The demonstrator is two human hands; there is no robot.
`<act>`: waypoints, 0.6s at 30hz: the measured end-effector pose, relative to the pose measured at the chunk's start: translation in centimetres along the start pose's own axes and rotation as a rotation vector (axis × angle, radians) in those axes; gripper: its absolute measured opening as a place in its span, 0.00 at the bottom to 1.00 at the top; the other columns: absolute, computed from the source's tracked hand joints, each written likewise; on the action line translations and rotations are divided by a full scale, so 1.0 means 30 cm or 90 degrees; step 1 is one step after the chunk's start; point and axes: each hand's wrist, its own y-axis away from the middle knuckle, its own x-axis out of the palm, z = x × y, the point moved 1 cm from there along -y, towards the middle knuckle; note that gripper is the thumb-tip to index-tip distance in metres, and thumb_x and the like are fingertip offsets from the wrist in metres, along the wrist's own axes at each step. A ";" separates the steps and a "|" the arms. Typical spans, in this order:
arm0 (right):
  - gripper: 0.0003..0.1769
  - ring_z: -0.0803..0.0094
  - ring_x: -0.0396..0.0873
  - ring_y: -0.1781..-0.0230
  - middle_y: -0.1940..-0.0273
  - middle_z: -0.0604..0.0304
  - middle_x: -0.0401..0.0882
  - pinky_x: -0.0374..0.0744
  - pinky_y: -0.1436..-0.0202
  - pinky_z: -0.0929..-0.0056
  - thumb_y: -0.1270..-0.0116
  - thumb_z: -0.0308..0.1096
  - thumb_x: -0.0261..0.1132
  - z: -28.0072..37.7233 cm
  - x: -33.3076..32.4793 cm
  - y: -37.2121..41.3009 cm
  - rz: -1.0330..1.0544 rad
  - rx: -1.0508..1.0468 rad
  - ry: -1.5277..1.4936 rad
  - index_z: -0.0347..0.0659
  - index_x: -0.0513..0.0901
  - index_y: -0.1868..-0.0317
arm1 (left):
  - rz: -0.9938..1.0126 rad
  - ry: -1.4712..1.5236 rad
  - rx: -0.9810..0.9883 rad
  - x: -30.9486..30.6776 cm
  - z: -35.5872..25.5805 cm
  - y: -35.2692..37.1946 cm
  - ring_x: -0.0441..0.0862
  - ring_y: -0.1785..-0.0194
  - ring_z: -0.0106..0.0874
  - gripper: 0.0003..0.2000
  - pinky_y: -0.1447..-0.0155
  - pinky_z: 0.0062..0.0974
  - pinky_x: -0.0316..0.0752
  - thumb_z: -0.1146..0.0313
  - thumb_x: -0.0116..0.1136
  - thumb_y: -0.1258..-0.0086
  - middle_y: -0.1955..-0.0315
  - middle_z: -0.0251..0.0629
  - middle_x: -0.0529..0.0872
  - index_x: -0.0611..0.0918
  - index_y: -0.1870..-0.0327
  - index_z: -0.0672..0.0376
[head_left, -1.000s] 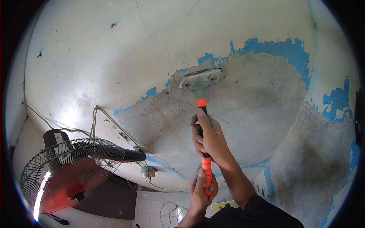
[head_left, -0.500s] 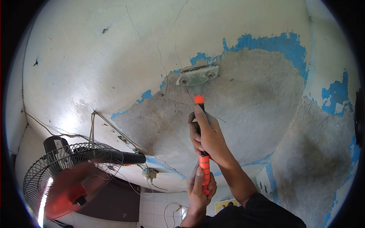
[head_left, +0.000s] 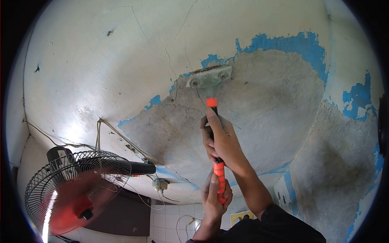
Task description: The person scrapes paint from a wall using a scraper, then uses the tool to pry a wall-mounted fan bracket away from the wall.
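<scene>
A long-handled paint scraper (head_left: 209,83) with a wide screwed-on blade head stands nearly upright in view, its handle black and orange. The blade lies at the boundary between pale paint and bare grey plaster on the wall (head_left: 267,97), by a fringe of blue paint. My right hand (head_left: 222,139) is wrapped round the black middle of the handle, thumb pointing up the shaft. Lower down, my left hand (head_left: 216,197) grips the ribbed orange end. Both hands are closed on the tool.
At lower left a fan (head_left: 81,190) with a wire cage has blurred red blades. Cables (head_left: 98,133) run along the wall to a socket box (head_left: 160,184). A dark brown panel (head_left: 121,214) and white tiles (head_left: 160,220) lie below. Thin cracks cross the pale paint.
The scraper head has shifted very slightly up and left, and both hands have moved up a little with it. Their grips look the same.
</scene>
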 end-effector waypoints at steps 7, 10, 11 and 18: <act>0.27 0.83 0.59 0.93 0.86 0.71 0.60 0.64 0.92 0.77 0.22 0.57 0.48 0.003 -0.014 0.003 -0.002 -0.002 0.005 0.36 0.70 0.61 | 0.016 0.002 -0.014 -0.018 0.015 0.008 0.56 0.88 0.17 0.25 0.86 0.16 0.51 0.52 0.41 0.19 0.85 0.31 0.67 0.69 0.41 0.71; 0.27 0.83 0.59 0.93 0.86 0.71 0.60 0.64 0.92 0.77 0.22 0.57 0.48 0.023 0.000 0.000 -0.012 0.002 -0.003 0.36 0.70 0.61 | 0.004 -0.037 0.002 0.011 -0.016 -0.009 0.57 0.88 0.17 0.25 0.85 0.15 0.52 0.52 0.41 0.19 0.85 0.31 0.67 0.70 0.42 0.71; 0.28 0.83 0.59 0.93 0.86 0.71 0.60 0.64 0.92 0.77 0.22 0.57 0.48 0.032 0.005 0.000 -0.019 0.004 -0.006 0.36 0.70 0.61 | -0.002 -0.038 -0.001 0.002 -0.017 -0.008 0.57 0.88 0.17 0.25 0.85 0.15 0.52 0.52 0.41 0.19 0.85 0.30 0.67 0.70 0.42 0.71; 0.28 0.82 0.60 0.93 0.86 0.71 0.60 0.65 0.92 0.77 0.23 0.58 0.48 0.000 0.000 0.001 -0.015 0.000 -0.013 0.36 0.70 0.62 | -0.011 -0.050 -0.013 -0.003 -0.034 -0.001 0.55 0.88 0.16 0.24 0.85 0.16 0.51 0.53 0.42 0.19 0.85 0.29 0.66 0.70 0.42 0.69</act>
